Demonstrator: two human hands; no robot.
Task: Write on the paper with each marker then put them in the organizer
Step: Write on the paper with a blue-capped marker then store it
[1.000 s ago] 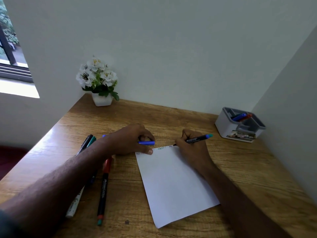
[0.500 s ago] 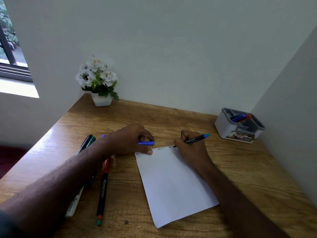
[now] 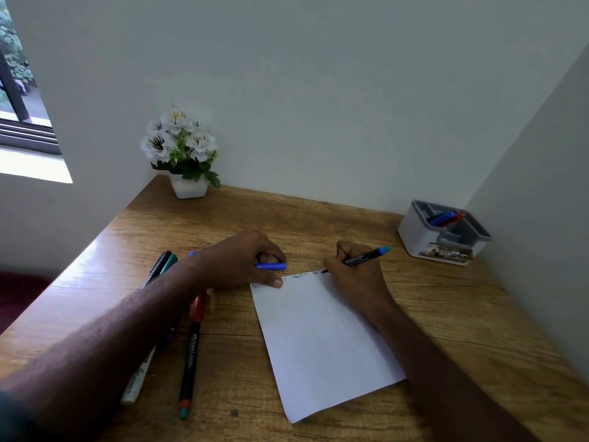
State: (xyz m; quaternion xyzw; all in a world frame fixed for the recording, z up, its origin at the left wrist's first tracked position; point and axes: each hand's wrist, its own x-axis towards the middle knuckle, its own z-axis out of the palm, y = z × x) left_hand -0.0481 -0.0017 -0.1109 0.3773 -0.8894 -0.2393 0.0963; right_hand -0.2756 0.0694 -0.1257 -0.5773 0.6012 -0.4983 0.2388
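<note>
Little has moved since the earlier frames: both hands keep their posts, pen tip on the same top line.

Right hand (image 3: 357, 275): fingers curled round a black marker (image 3: 366, 257) with a teal end, tip at the paper's (image 3: 322, 339) upper edge, centre of frame, beside faint lettering; evidently mid-word.

Left hand (image 3: 242, 261): pinches a blue cap (image 3: 271, 266), thumb pressing the paper's upper left corner, presumably to stop the sheet sliding.

Awaiting use, lower left on the table (image 3: 462, 314): red-capped marker (image 3: 191, 352) and several others (image 3: 162, 266), partly hidden under the left forearm.

Organizer (image 3: 443, 234), right of centre by the wall: grey, already holding a blue and a red marker (image 3: 446, 218). Route to it looks unobstructed.

Flower pot (image 3: 188, 186), upper left: well apart.
</note>
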